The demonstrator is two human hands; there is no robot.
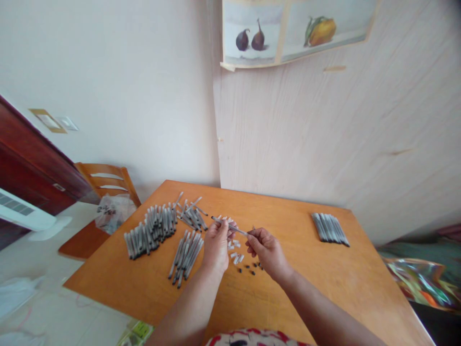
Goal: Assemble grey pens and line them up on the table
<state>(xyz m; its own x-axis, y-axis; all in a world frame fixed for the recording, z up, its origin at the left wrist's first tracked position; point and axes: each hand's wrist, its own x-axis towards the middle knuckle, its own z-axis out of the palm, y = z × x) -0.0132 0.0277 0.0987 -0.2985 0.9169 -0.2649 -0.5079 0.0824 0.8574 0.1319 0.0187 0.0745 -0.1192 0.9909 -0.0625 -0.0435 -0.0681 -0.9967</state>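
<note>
My left hand (216, 245) is closed around the barrel of a clear pen (236, 229) with a dark end pointing up and to the left. At the pen's other end, the thumb and fingers of my right hand (265, 247) are pinched together; any small part between them is hidden. Just below and between the hands lie small white caps (238, 259) and several small black plugs (253, 273). Close to my left forearm is a loose bundle of similar pens (185, 254).
A large pile of pens (153, 228) and a smaller heap (192, 215) lie on the wooden table's (288, 298) left side. A neat row of pens (329, 228) rests at the far right. A wooden chair (108, 178) holding a plastic bag (114, 211) stands left.
</note>
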